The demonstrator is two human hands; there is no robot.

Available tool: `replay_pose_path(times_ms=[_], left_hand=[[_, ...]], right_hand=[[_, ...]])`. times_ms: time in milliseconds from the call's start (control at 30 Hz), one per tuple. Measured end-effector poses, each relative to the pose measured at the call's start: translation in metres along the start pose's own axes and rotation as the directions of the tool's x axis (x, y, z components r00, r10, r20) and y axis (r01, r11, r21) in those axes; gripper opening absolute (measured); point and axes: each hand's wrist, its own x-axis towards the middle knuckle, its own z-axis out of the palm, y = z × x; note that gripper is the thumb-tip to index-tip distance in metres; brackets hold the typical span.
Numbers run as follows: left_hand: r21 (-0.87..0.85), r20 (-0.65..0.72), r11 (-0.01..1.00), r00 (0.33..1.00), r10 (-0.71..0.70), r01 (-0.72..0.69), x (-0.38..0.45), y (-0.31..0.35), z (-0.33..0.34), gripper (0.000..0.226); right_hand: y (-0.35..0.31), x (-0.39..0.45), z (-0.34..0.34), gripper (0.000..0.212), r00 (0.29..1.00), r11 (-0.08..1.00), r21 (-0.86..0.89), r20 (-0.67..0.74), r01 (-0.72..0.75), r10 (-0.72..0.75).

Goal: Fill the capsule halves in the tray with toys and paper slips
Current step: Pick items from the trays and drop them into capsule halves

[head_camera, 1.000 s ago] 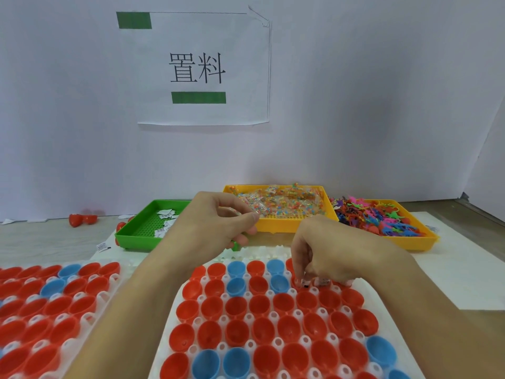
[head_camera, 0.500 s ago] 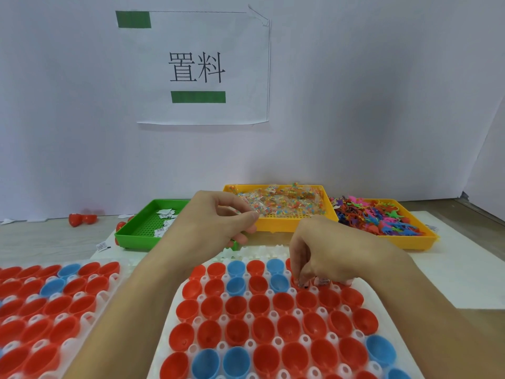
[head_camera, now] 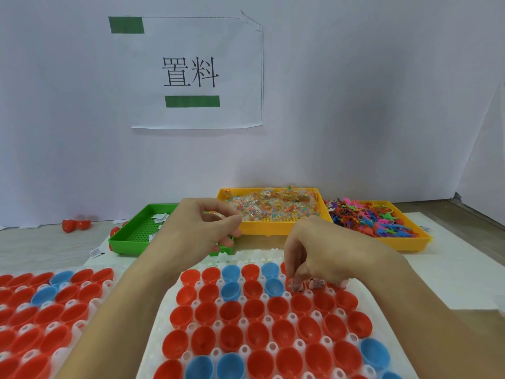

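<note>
Your table (head_camera: 41, 242) carried two capsule trays (head_camera: 153, 348) (head_camera: 82, 324), green tray (head_camera: 128, 236), two yellow trays (head_camera: 276, 228) (head_camera: 410, 242), loose red capsule halves (head_camera: 75, 225).

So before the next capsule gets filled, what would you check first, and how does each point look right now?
1. Right hand over the tray's far rows: ok, fingertips down at the red capsule halves.
2. Left hand carrying stock: ok, it pinches small clear packets.
3. Item actually dropped in the cup: cannot tell, fingers hide it.
4. Empty halves left in the white tray: ok, many rows look empty.
5. Toy supply: ok, yellow tray of packets and tray of coloured figures are full.
6. Paper slips in green tray: not ok, only a few remain.
</note>
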Motion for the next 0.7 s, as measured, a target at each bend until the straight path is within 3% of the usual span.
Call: replay_pose_path(times_ms=[200,267,333,433,533,600,700], left_hand=[[0.152,-0.236,0.986,0.971,-0.028,0.065,0.013,-0.031,-0.01,0.006],[0.16,-0.274,0.983,0.961,-0.04,0.086,0.019,-0.049,-0.013,0.008],[0.111,-0.297,0.989,0.953,-0.056,0.093,0.023,-0.068,-0.014,0.01],[-0.11,-0.38,0.994,0.922,-0.068,0.028,0.024,-0.094,-0.012,0.02],[-0.361,-0.45,0.93,0.887,-0.104,-0.074,0.024,-0.107,-0.013,0.032],[-0.52,-0.422,0.848,0.893,-0.154,-0.099,0.024,-0.111,-0.016,0.03],[-0.73,-0.326,0.68,0.91,-0.256,-0.07,0.022,-0.112,-0.021,0.026]], right_hand=[[0.032,-0.007,-0.02,0.003,0.981,0.98,0.187,-0.189,0.07,-0.034],[0.054,-0.008,-0.024,0.009,0.935,0.975,0.219,-0.353,0.048,0.033],[0.08,-0.007,-0.023,0.011,0.835,0.962,0.272,-0.527,-0.011,0.159],[0.116,-0.003,-0.01,0.008,0.66,0.895,0.443,-0.656,-0.056,0.367],[0.138,0.003,0.008,0.011,0.538,0.881,0.464,-0.722,-0.092,0.436],[0.142,0.008,0.021,0.016,0.511,0.908,0.405,-0.761,-0.108,0.4],[0.141,0.016,0.039,0.02,0.583,0.942,0.263,-0.74,-0.207,0.334]])
